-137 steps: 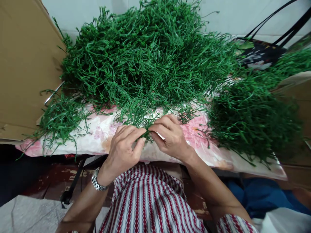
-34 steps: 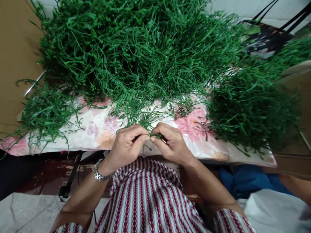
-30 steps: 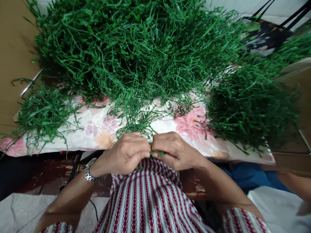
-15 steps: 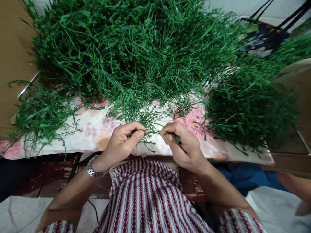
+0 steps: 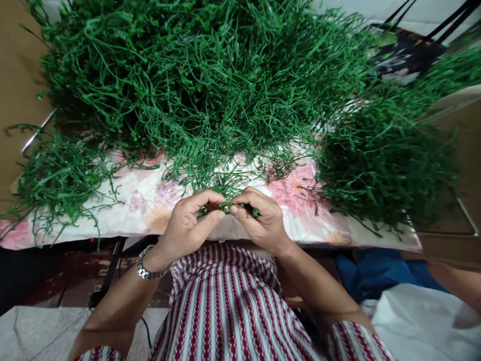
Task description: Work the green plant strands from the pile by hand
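Observation:
My left hand [image 5: 190,218], with a metal watch [image 5: 147,263] on its wrist, is closed with thumb and index finger on a thin green stem [image 5: 224,205]. Facing it almost fingertip to fingertip, my right hand [image 5: 261,220] pinches the same spot, and some green bits show inside its curled fingers. Just beyond both hands, loose green stems [image 5: 221,183] lie on a flowered cloth [image 5: 150,200]. A large heap of green stems [image 5: 225,85] rises behind them. The stems look like plastic, with small forked tips.
A smaller pile of stems [image 5: 63,180] lies on the left, and another pile [image 5: 383,170] on the right, beside a cardboard box [image 5: 469,165]. A dark flowered bag [image 5: 406,55] stands at the back right. Part of another person's arm [image 5: 458,283] shows at the lower right.
My right hand has moved left to meet my left hand, closing the gap between them. My left hand has stayed nearly in place, its thumb slightly lower.

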Demonstrator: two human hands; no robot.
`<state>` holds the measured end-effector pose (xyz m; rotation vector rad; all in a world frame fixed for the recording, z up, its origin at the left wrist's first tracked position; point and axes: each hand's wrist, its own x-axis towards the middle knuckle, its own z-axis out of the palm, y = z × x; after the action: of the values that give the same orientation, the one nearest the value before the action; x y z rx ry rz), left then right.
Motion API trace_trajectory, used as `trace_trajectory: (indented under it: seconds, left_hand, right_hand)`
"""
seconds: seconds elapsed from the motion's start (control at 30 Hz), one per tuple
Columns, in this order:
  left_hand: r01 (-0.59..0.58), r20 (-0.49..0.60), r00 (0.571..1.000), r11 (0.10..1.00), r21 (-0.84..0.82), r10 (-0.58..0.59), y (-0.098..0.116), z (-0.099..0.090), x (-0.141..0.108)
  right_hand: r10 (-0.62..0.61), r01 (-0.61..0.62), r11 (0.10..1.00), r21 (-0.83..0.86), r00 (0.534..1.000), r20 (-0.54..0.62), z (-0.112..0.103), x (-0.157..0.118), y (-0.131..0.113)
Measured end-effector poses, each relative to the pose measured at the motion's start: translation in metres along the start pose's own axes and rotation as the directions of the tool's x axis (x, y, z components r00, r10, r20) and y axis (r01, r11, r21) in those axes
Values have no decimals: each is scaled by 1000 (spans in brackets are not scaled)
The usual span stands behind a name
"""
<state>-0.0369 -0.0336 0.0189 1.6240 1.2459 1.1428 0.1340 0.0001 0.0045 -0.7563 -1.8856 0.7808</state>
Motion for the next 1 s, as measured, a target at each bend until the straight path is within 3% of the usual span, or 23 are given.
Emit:
trace_trajectory:
  seconds: [0.27, 0.37, 0.47, 0.67, 0.83, 0.93, 1.0]
  left_hand:
    - [-104, -44, 993, 983, 155, 112, 0, 3, 0]
    - [-152, -31, 987, 973, 175, 159, 2, 6, 0]
    - [-218, -97, 964, 947, 235, 246, 1, 10, 0]
    - [-316, -148, 905, 861, 398, 400, -1, 17, -1]
    - [-298, -54, 935, 857, 421, 352, 0, 15, -4]
    - [-295, -29, 940, 851, 434, 340, 1, 14, -4]
    - [-298, -53, 933, 848, 438, 355, 1, 14, -4]
  right_hand:
    - [59, -62, 995, 74, 997, 49, 3, -2, 1]
    - [52, -52, 993, 109, 999, 3, 8, -3, 0]
    - [47, -44, 996, 79, 999, -28, 10, -4, -1]
    - [-54, 72, 984, -164, 992, 114, -1, 1, -4]
    - [-144, 271, 864, -425, 941, 308, -16, 9, -7]
    - [-167, 338, 768, -545, 926, 340, -19, 12, -10]
    - [-183, 347, 749, -564, 927, 328, -18, 14, -11]
